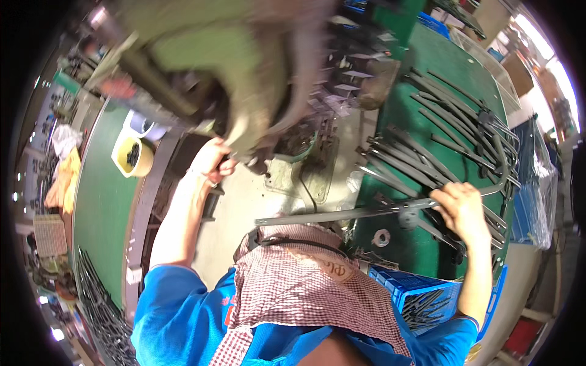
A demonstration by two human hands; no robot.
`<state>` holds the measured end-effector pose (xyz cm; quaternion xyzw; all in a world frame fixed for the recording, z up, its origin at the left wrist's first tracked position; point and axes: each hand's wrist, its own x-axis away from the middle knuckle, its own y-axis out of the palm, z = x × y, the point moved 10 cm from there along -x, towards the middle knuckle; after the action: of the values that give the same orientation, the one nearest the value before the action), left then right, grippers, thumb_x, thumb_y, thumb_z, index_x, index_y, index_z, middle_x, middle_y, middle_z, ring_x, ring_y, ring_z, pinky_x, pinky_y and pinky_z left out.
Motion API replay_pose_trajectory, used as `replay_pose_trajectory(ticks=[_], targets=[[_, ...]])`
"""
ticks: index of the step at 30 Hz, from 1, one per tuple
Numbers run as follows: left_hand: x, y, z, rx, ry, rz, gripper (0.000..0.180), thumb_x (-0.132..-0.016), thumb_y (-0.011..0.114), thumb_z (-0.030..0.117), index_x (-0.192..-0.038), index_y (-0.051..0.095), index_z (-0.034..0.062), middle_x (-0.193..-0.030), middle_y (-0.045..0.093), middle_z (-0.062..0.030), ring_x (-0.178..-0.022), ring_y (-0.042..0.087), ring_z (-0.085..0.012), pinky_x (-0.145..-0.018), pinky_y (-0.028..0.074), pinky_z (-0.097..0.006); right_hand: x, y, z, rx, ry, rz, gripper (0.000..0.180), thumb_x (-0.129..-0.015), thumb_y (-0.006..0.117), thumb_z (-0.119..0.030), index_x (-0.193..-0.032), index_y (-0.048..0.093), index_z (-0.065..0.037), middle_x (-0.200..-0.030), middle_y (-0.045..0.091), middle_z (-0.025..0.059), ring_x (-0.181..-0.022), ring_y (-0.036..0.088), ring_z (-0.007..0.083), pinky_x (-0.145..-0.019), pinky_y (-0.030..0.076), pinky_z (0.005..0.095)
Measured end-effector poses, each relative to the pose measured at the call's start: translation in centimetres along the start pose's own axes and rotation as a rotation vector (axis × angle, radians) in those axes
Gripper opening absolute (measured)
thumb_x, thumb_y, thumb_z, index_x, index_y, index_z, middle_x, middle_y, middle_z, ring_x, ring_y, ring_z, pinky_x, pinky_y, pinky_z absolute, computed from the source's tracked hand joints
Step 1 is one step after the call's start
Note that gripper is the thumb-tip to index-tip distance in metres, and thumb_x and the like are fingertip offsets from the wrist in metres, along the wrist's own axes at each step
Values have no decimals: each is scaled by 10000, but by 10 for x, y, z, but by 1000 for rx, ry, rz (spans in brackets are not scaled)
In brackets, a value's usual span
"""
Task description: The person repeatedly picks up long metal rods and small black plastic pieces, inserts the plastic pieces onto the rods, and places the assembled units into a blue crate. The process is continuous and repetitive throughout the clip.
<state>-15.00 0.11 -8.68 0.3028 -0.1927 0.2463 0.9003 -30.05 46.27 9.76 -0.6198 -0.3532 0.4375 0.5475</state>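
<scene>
My right hand [462, 210] is closed round a long grey metal tube [329, 216] with a bracket near my fingers. The tube's free end reaches left across my checked apron [293, 268], and its other end curves up over the pile of tubes [409, 158] on the right-hand green table. My left hand [213, 161] is raised at the lower edge of a large green machine [244, 67], its fingers curled. Whatever those fingers hold is too small or hidden to make out. The machine's upper part looks blurred.
On the left green table [101, 201] stand a yellow tub [144, 160] with small dark parts and a white tub [137, 122]. A blue crate [381, 280] of dark rods sits by my right side. More dark rods [101, 305] lie at lower left. A white ring [381, 237] rests near the tubes.
</scene>
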Motion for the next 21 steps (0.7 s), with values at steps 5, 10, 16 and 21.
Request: replay_pose_trajectory(ticks=[5,10,16,21], targets=[[56,22,28,-569,149,-44,236,-941,685,268,-1043,668,57,-598,507,47,-414,386,-58,-401,307,-224,-65,61,-91,-80,-74,130,204,-725,733,-168,-916,670,-134,-744,534,30,-665,601,231,-605,479,371],[124,51,30,-1892,531,186,416,-738,814,265,-1112,698,125,-775,689,-150,-762,681,-360,-669,529,-445,-149,98,-172,-105,-17,259,313,-713,727,-180,-1020,664,-163,-800,579,8,-741,612,219,-621,462,361],[119,13,87,-1823,875,313,296,-763,779,261,-1007,683,125,-804,686,-84,-717,679,-301,-620,522,-409,-175,98,-182,-337,85,184,384,-814,752,-278,-1174,690,-159,-962,708,58,-861,675,287,-741,538,397],[103,11,126,-1796,1010,281,307,-764,775,219,-1045,683,134,-832,678,-84,-741,675,-305,-633,521,-413,-191,100,-183,-173,159,252,373,-857,731,-292,-1215,685,-198,-1022,722,62,-901,687,299,-781,547,403]])
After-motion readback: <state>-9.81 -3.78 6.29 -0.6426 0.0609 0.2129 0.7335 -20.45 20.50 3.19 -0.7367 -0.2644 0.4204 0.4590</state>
